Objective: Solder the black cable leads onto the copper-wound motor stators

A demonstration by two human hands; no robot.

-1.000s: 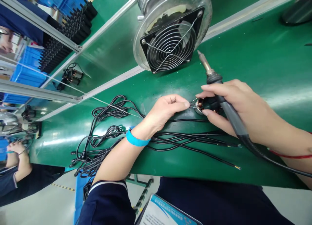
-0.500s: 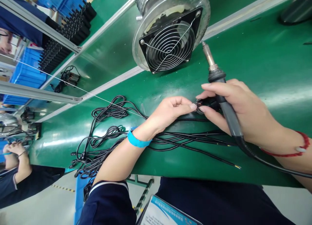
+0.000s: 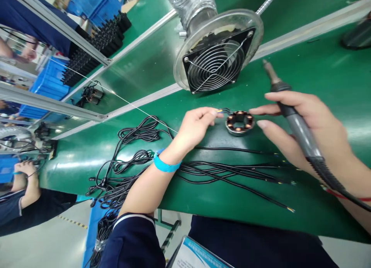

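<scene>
A ring-shaped motor stator with copper windings lies on the green bench between my hands. My left hand pinches the stator's thin lead wires, one with a yellowish end, just left of the ring. In my right hand a soldering iron rests across the palm, its metal tip pointing up and away. The right thumb and index finger are spread apart close to the stator's right side, not closed on it. Black power cables with stripped ends run below both hands.
A round fume-extraction hood with a fan grille hangs beyond the stator. Coiled cables lie to the left. A thin white string crosses above the bench. Past the metal frame are blue crates, black parts and a co-worker's hands.
My right fingers have opened and drawn away to the right, leaving the stator on the bench in plain sight. My left hand keeps its pinch. The whole view has shifted slightly.
</scene>
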